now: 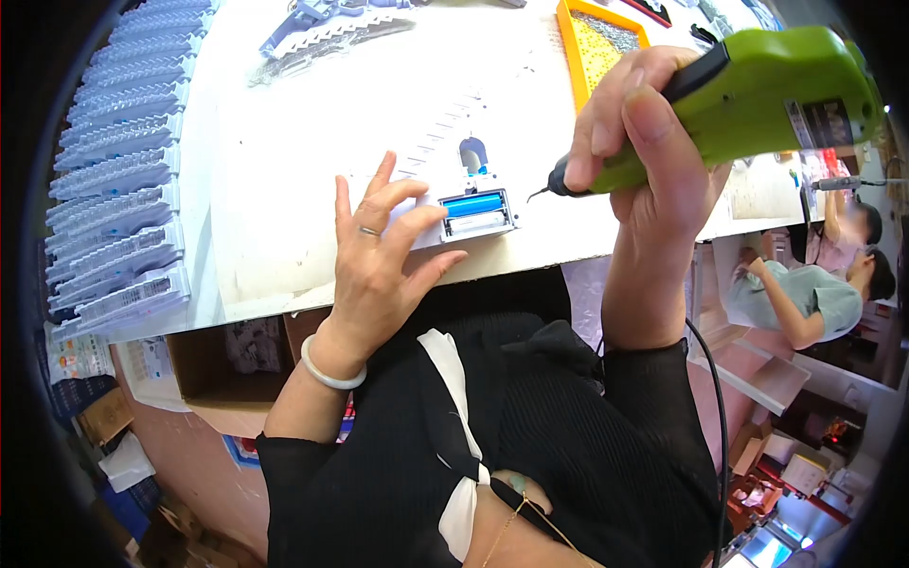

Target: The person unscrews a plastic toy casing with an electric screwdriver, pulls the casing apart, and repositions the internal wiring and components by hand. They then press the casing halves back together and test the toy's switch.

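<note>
My right hand (pixel 653 142) is wrapped round a green electric screwdriver (pixel 776 90), its thin bit pointing left, in the air just right of a white plastic housing (pixel 478 227). The housing lies near the table's front edge and has a blue roller (pixel 473 205) in a rectangular opening, with a grey rounded part (pixel 472 154) behind it. My left hand (pixel 379 241) is at the housing's left end, thumb on the near side and index finger at the edge, its other fingers raised. Exactly where the thumb touches is hard to see.
Stacked pale plastic parts (pixel 123 180) line the table's left side. A yellow tray (pixel 597 47) of small pieces stands at the back right. Grey plastic parts (pixel 322 21) lie at the back. A black cord (pixel 715 407) hangs at right; other people (pixel 805 289) sit beyond.
</note>
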Action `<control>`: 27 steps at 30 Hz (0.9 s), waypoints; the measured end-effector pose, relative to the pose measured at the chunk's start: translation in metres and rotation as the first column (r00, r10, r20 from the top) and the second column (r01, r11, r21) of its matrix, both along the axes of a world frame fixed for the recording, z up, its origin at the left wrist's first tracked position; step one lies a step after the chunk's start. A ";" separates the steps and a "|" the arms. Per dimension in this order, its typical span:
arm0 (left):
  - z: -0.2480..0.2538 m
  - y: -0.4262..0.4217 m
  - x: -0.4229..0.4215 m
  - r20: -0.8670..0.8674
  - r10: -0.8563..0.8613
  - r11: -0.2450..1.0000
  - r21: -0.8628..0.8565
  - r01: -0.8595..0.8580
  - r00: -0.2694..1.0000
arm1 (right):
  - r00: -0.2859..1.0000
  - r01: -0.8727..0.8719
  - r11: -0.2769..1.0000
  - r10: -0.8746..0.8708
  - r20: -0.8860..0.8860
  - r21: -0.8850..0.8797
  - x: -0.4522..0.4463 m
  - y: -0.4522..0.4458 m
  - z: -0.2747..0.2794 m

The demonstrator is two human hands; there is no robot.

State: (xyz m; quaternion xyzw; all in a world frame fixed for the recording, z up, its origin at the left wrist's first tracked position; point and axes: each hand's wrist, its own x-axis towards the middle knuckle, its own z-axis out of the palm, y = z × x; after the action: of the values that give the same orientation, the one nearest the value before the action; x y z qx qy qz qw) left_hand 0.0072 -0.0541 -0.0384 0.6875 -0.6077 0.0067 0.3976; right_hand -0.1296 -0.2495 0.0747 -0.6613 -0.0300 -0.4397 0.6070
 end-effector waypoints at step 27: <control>0.001 -0.034 -0.006 -0.310 -0.036 0.998 0.041 0.051 0.950 | 0.706 -0.171 0.626 -0.461 -0.538 -0.761 -0.037 0.001 -0.062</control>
State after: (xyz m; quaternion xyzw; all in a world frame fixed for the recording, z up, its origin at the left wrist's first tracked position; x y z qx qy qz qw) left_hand 0.0014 -0.0885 -0.0376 0.6761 -0.5530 -0.1245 0.4708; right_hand -0.1665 -0.2485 0.0129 -0.9665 0.0739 -0.1550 0.1907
